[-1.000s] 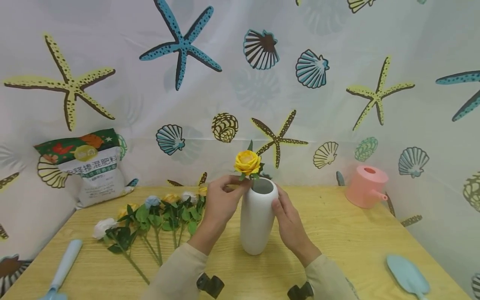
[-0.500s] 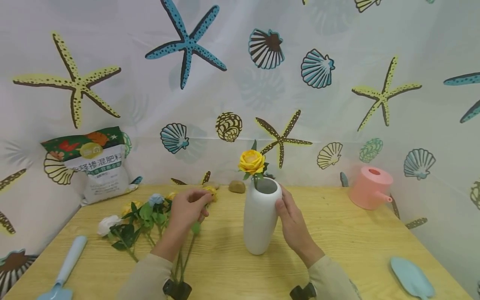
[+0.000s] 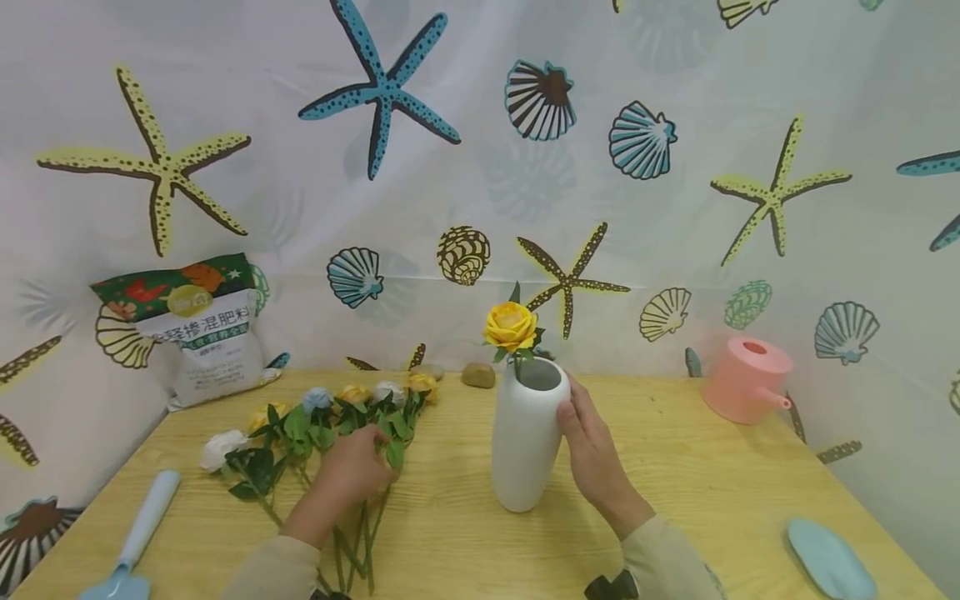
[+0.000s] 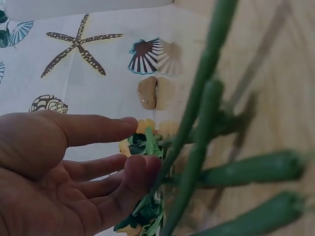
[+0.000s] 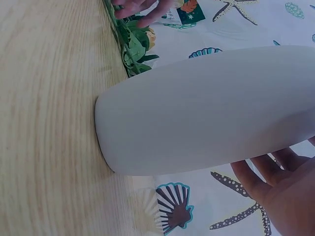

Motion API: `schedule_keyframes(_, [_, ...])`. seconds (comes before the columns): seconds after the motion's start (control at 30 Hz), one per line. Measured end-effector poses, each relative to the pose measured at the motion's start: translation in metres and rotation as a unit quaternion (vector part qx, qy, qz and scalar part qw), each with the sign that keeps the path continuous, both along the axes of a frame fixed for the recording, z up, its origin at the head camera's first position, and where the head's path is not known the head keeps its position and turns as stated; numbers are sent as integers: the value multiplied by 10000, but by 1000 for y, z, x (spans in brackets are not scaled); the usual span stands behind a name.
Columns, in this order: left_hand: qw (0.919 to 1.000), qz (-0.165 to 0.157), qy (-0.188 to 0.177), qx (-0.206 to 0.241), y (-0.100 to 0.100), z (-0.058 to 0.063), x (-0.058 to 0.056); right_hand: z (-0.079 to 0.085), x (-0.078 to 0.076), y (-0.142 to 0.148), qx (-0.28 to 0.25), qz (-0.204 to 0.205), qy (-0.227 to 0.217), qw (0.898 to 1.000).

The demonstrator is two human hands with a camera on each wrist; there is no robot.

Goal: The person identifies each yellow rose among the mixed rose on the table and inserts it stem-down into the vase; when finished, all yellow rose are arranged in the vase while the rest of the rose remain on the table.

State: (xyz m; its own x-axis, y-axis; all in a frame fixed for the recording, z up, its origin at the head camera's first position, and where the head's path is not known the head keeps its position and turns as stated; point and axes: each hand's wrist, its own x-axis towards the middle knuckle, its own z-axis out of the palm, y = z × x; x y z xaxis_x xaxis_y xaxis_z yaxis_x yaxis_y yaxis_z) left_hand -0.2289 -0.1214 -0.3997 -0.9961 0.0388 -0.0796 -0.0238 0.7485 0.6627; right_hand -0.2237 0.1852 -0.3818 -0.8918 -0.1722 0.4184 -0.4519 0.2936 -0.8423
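On the desk (image 3: pixel 675 492), the left hand (image 3: pixel 352 471) is resting open-fingered on the loose roses (image 3: pixel 337 417), gripping none. The right hand (image 3: pixel 592 446) is lying relaxed against the white vase (image 3: pixel 525 442), which is holding a yellow rose (image 3: pixel 510 325).

the white bag (image 3: pixel 201 333) bears chinese characters reading "掺混肥料".
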Motion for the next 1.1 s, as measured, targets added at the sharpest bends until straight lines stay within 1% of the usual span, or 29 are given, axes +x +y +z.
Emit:
schedule_keyframes(0.1, [9990,-89,151,-422,2,-4,1,0,0,0,20,-22,-46,10000])
schedule_keyframes(0.2, [9960,-221,418,-752,7,-6,3,0,1,0,31,-33,-66,10000])
schedule_keyframes(0.37, [9918,-344,745,-982,14,-8,7,0,2,1,38,-6,-8,10000])
schedule_keyframes(0.43, [9909,-402,731,-1060,17,-8,8,0,1,1,37,30,89,9999])
schedule_keyframes(0.53, [9896,-473,612,-1216,21,-6,9,0,1,1,52,64,217,9997])
schedule_keyframes(0.67, [9911,-470,451,-1159,24,-4,9,0,1,1,57,81,267,9996])
schedule_keyframes(0.73, [9934,-419,411,-985,24,-4,9,0,1,2,41,91,250,9996])
schedule_keyframes(0.8, [9966,-338,310,-679,25,-4,9,-1,1,2,29,93,224,9997])
schedule_keyframes(0.93, [9997,-184,96,98,26,-2,8,-1,1,2,20,94,159,9998])
schedule_keyframes(0.97, [9992,-150,39,363,26,-1,8,-1,1,2,13,83,132,9999])
schedule_keyframes(1.03, [9952,-147,-26,969,26,3,8,0,0,2,8,66,114,9999])
schedule_keyframes(1.1, [9860,-101,-110,1658,27,6,8,0,0,1,7,61,110,9999])
